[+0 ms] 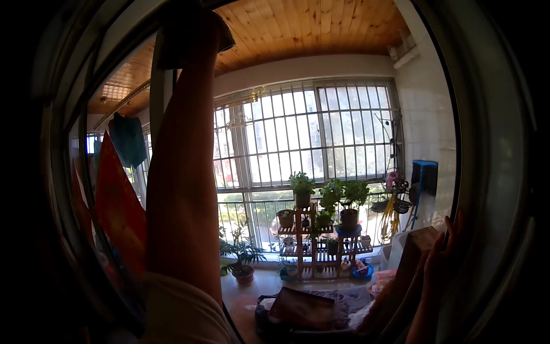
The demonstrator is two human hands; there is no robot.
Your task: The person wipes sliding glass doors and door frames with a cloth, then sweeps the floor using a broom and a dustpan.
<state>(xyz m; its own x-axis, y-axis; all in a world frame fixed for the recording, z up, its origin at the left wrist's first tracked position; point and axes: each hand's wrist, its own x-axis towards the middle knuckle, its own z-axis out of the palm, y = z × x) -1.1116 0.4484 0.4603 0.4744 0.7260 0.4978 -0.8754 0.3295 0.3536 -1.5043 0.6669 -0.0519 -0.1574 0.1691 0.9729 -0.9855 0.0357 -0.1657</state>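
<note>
Black in deep shadow, one dark thing [173, 49] at the top of the view, left of the middle, near the upper part of an upright post [162, 92]. At the same place, the end of the raised left arm [186, 172], with left hand [197, 26] almost lost in darkness; impossible to tell if closed around the dark thing or only pressed against it. Pale sleeve [183, 307] at the lower end of this arm. Low on the opposite side, right hand [440, 255] with fingers pointing upward, at the inner edge of the dark frame [487, 172]; again impossible to tell if gripping this edge or only resting there. Close beside, toward the middle, brown box-like thing [418, 243]. Beyond the opening, wooden ceiling [309, 28] above, barred window [286, 126] at the back, and before it a stepped rack [306, 229] with several potted plants [302, 186]. Nearer and lower, dark red panel [303, 307], tilted, upon a dark crumpled sheet [355, 297]. Far left, red cloth [117, 212] and teal cloth [127, 140], both hanging.
</note>
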